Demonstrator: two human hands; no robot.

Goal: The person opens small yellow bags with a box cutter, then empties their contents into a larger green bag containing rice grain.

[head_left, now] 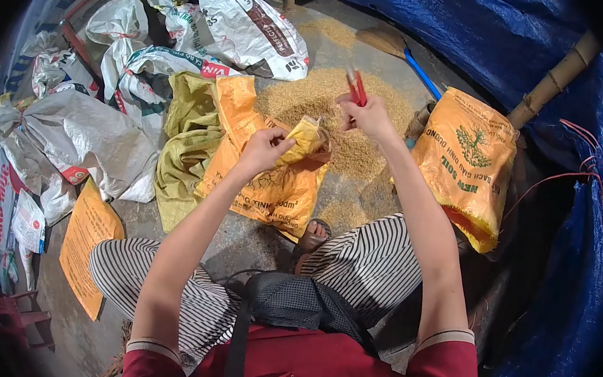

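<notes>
My left hand (268, 149) pinches a small yellow packet (304, 139) with a clear top edge, held over an orange printed bag (273, 193) that lies in front of me. To the right and higher up, my right hand (364, 115) is closed round red-handled scissors (356, 88), whose blades point up and are blurred. Behind and below the scissors spreads a heap of tan grain-like husks (360, 158). Beside the orange bag, on its left, lies a crumpled olive-green sack (188, 144).
White sacks (93, 137) and a brown-printed sack (254, 29) lie at the left and top. An orange NEW SOIL bag (467, 159) stands at the right, by a bamboo pole (554, 81) and blue tarp (584, 282). A flat orange bag (90, 250) lies at the lower left.
</notes>
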